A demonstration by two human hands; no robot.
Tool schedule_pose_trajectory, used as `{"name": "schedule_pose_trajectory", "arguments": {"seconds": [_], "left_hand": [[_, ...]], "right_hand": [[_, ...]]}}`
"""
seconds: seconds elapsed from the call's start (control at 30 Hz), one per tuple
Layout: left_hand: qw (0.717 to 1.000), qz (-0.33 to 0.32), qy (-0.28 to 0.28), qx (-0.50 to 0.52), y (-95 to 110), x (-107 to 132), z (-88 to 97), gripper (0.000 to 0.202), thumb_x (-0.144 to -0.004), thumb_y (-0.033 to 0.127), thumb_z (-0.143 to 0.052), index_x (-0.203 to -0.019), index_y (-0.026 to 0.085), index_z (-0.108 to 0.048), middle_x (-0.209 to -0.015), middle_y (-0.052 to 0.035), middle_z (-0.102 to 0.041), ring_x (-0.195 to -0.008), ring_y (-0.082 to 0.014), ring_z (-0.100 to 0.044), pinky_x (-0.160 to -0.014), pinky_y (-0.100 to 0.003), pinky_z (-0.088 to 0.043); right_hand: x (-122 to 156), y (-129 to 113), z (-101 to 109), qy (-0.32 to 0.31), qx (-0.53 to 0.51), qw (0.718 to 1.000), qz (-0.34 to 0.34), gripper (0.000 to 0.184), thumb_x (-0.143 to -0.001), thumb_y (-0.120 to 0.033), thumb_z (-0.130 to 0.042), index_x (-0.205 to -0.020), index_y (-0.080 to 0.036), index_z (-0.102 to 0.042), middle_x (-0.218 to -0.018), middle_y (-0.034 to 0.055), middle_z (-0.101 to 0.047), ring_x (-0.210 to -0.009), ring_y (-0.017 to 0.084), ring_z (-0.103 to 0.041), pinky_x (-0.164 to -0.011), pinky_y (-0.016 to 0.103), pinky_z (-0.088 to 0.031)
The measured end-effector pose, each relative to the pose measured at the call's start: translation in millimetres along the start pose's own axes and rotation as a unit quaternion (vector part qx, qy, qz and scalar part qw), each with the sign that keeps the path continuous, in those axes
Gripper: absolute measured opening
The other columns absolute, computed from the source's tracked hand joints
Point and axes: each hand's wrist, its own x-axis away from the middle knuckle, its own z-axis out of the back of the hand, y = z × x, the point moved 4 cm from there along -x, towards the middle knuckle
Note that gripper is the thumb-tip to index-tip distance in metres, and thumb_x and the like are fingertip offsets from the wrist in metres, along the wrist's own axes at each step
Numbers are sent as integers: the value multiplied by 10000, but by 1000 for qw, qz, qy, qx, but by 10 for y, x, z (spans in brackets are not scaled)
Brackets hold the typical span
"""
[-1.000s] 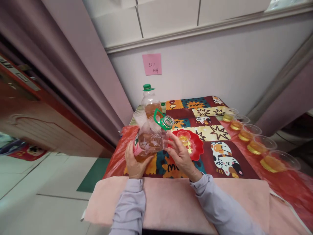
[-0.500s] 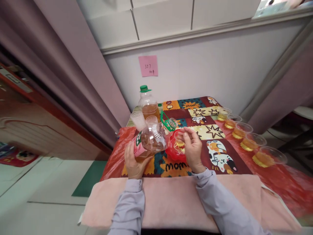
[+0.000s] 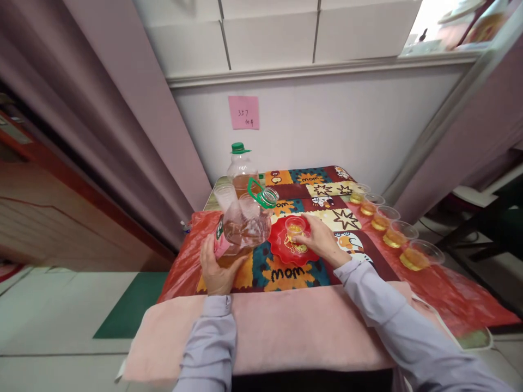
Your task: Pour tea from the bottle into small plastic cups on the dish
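My left hand (image 3: 218, 269) grips the labelled lower part of a big clear plastic bottle (image 3: 245, 231), which leans to the right. Amber liquid lies inside the bottle, and its uncapped mouth and green handle point up and right. Between thumb and fingers, my right hand (image 3: 321, 239) has a clear plastic cup (image 3: 295, 224) with a little yellow liquid in it. Directly under that cup is a red scalloped plate (image 3: 281, 253) with a yellow printed design; whether the cup rests on it I cannot tell.
A second bottle (image 3: 241, 166) with a green cap stands behind, beside stacked plastic cups (image 3: 226, 197). Along the right side runs a row of several filled cups (image 3: 417, 258). A pink towel (image 3: 302, 326) covers the table's near edge, and a pink note (image 3: 244, 112) hangs on the wall.
The bottle's mouth has moved left, away from the cup, and the bottle is more upright. My right hand now reaches in from the right around the cup over the plate.
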Motion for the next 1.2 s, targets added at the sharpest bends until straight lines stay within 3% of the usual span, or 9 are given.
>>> {"name": "schedule_pose_trajectory", "arguments": {"seconds": [0.13, 0.3, 0.53, 0.83, 1.0, 1.2], "left_hand": [[1000, 10, -7, 4, -13, 0, 0, 1094, -708, 725, -864, -1588, 200, -480, -1546, -228, -593, -1491, -390, -533, -1251, -552, -423], [1000, 17, -3, 5, -21, -10, 1, 1104, -708, 737, -857, -1593, 202, -474, -1542, -226, -596, -1475, -389, -547, -1246, -551, -423], [1000, 13, 2, 19, -7, -48, -6, 1095, -707, 693, -884, -1601, 211, -473, -1530, -213, -605, -1471, -387, -543, -1247, -563, -414], [1000, 23, -2, 12, 1, -93, -23, 1112, -692, 679, -899, -1601, 199, -475, -1539, -223, -594, -1458, -416, -550, -1237, -606, -422], [999, 36, 5, 12, 24, -101, -18, 1085, -678, 671, -908, -1584, 235, -502, -1547, -195, -603, -1444, -413, -566, -1237, -622, -428], [999, 22, 27, 2, 56, -128, -14, 1114, -660, 793, -849, -1604, 314, -503, -1562, -124, -620, -1402, -434, -608, -1202, -659, -476]], "right_hand": [[-43, -32, -93, -34, 45, 998, -27, 863, -762, -428, -919, -1507, -183, -555, -1533, 204, -624, -1427, 377, -601, -1174, 518, -482], [-59, -104, -98, -36, 68, 996, -39, 748, -838, -421, -849, -1488, -183, -567, -1472, 198, -664, -1379, 354, -635, -1147, 491, -495], [-142, -306, 57, -78, 112, 990, -23, 782, -904, -532, -776, -1547, -163, -524, -1544, 203, -609, -1452, 341, -576, -1195, 467, -455], [-311, -440, 198, -138, 179, 974, 14, 634, -913, -534, -780, -1409, -160, -656, -1338, 209, -720, -1238, 382, -692, -1092, 481, -472], [-377, -403, 220, -141, 167, 976, 15, 635, -857, -552, -833, -1330, -150, -702, -1286, 209, -736, -1177, 380, -709, -1034, 457, -495], [-563, -126, 466, -94, 108, 990, -8, 549, -857, -525, -828, -1275, -186, -725, -1233, 118, -778, -1069, 257, -736, -893, 324, -533]]}}
